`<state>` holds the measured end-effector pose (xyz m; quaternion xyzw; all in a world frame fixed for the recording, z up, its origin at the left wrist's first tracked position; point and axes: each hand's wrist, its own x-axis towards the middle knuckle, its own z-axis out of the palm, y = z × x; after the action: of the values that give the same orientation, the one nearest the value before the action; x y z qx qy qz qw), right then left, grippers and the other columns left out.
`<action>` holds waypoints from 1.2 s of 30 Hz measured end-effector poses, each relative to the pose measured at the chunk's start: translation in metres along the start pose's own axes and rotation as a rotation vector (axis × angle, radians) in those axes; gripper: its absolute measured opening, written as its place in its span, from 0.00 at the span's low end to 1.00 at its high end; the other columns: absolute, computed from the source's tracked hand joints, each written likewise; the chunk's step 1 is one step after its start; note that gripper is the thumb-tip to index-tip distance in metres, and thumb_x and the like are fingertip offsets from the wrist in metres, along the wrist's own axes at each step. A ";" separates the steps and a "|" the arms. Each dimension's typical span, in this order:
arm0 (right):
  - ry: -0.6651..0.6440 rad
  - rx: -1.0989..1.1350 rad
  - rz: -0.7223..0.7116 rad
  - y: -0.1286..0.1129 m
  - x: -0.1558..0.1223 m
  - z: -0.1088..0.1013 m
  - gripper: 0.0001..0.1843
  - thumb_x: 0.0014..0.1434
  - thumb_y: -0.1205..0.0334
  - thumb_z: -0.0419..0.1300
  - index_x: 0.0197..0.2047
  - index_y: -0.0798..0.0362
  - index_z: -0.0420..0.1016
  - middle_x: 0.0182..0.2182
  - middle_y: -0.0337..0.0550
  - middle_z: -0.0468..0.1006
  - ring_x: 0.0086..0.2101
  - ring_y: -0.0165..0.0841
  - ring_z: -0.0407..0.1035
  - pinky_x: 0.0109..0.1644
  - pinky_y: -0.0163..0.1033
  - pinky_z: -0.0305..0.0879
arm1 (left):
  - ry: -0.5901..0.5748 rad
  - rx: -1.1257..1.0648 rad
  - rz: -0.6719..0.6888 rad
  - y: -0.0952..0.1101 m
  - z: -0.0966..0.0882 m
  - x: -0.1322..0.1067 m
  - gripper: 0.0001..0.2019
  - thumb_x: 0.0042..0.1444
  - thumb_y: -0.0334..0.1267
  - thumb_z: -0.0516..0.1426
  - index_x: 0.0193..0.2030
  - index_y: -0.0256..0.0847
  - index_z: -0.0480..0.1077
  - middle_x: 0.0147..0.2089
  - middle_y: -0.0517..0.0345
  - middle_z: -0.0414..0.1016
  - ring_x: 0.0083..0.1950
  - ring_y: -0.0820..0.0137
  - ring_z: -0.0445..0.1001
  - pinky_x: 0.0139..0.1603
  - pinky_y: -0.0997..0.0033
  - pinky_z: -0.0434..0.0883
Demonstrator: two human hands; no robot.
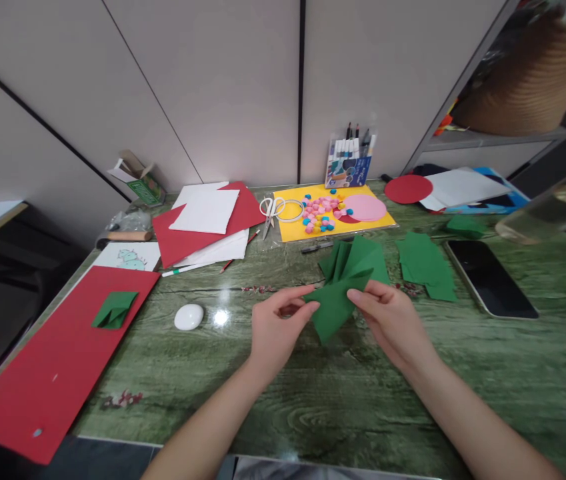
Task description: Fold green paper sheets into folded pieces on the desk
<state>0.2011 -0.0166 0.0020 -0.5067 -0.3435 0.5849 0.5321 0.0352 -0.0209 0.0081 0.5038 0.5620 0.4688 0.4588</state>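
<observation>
Between my two hands a piece of green paper [334, 305] is held up above the table, with a crease or fold across it. My left hand [283, 323] pinches its left corner between thumb and fingers. At its upper right edge, my right hand [393, 317] grips the paper, thumb on the near face. Just behind it lie folded green paper pieces [363, 252], partly hidden by the held sheet. To the right rests a stack of flat green paper [425, 263]. A small folded green piece [115, 310] sits on the red sheet [57, 373] at far left.
A phone [493, 277] lies at right, near a clear container [537, 207]. Scissors [267, 217] and a yellow sheet [287, 230] with small coloured balls are at the back, before a marker pack [347, 163]. A white rounded object [189, 317] stands left of my hands.
</observation>
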 end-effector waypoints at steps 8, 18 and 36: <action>0.091 0.071 -0.036 -0.003 0.002 -0.002 0.14 0.40 0.59 0.69 0.19 0.53 0.67 0.17 0.33 0.64 0.22 0.26 0.59 0.28 0.33 0.58 | 0.019 -0.010 -0.012 0.002 0.000 -0.002 0.11 0.43 0.37 0.62 0.37 0.42 0.77 0.25 0.60 0.74 0.26 0.74 0.71 0.28 0.77 0.70; 0.089 0.127 -0.043 -0.004 0.004 -0.005 0.07 0.42 0.62 0.69 0.25 0.52 0.75 0.25 0.37 0.76 0.29 0.29 0.67 0.36 0.35 0.63 | 0.025 0.051 0.050 0.003 0.000 -0.002 0.10 0.43 0.35 0.62 0.36 0.42 0.77 0.26 0.59 0.77 0.26 0.74 0.73 0.30 0.77 0.71; 0.111 0.160 -0.087 -0.005 0.006 -0.008 0.07 0.42 0.60 0.68 0.27 0.51 0.78 0.32 0.42 0.80 0.33 0.31 0.70 0.41 0.38 0.65 | 0.036 0.060 0.046 0.003 0.000 -0.004 0.10 0.42 0.34 0.63 0.35 0.40 0.77 0.24 0.60 0.76 0.25 0.75 0.72 0.27 0.79 0.70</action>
<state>0.2106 -0.0112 0.0030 -0.4790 -0.2874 0.5577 0.6139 0.0363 -0.0246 0.0115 0.5216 0.5721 0.4713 0.4225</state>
